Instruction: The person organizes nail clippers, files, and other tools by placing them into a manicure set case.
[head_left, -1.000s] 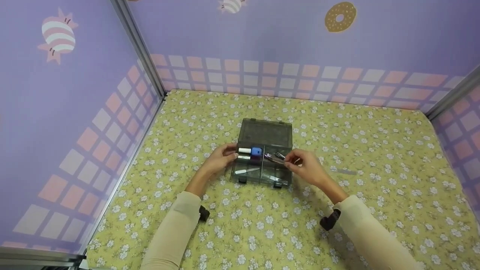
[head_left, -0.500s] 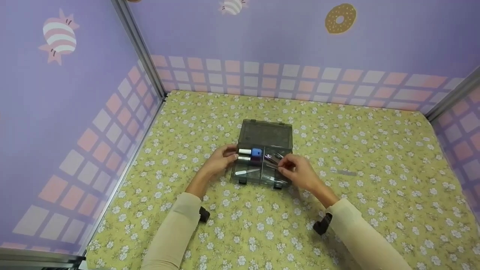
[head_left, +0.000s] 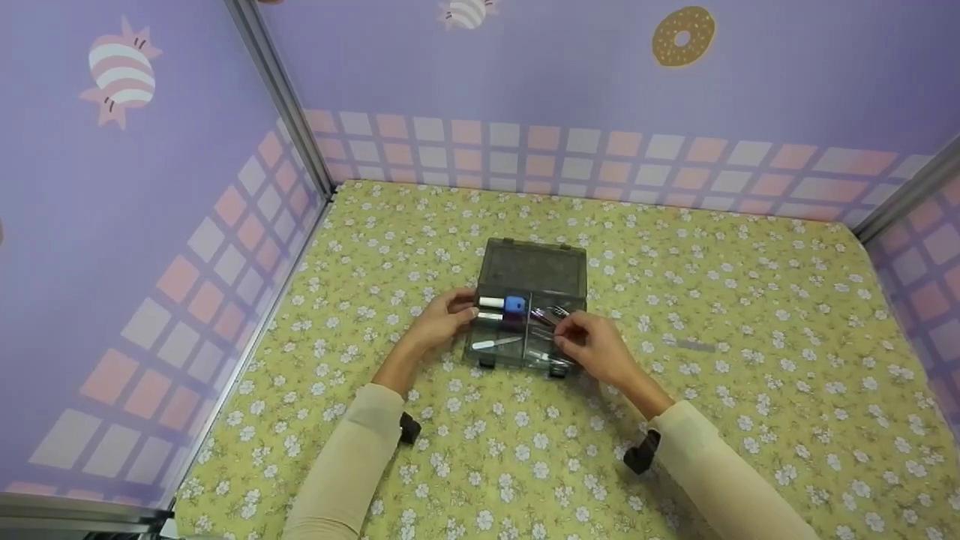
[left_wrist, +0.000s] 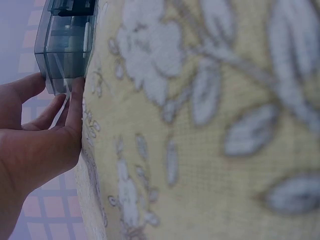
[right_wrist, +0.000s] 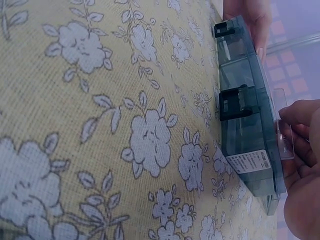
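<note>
A dark translucent plastic box (head_left: 468,354) with compartments stands with its lid (head_left: 534,268) raised. My left hand (head_left: 439,324) grips its left side, thumb at the rim. My right hand (head_left: 596,345) is over the right compartments. In the right wrist view it pinches a thin clear plastic strip (right_wrist: 284,117) with faint printing, just above the box's rim. A blue bottle with a white cap (head_left: 514,304) and a darker purple bottle (head_left: 513,320) lie in the left compartment. Shiny nail clippers (head_left: 553,313) lie on the right. A slim white-handled tool (head_left: 486,345) lies in the front left compartment.
A flat translucent strip (head_left: 696,346) lies on the floral tablecloth (head_left: 480,450) right of the box. Two black latches (head_left: 557,371) project at the box's front. Patterned purple walls (head_left: 480,90) enclose the table at the back and sides.
My right hand has moved left and slightly towards me, from the box's right edge to over its right compartments, with the strip in its fingers. My left hand has stayed on the box.
</note>
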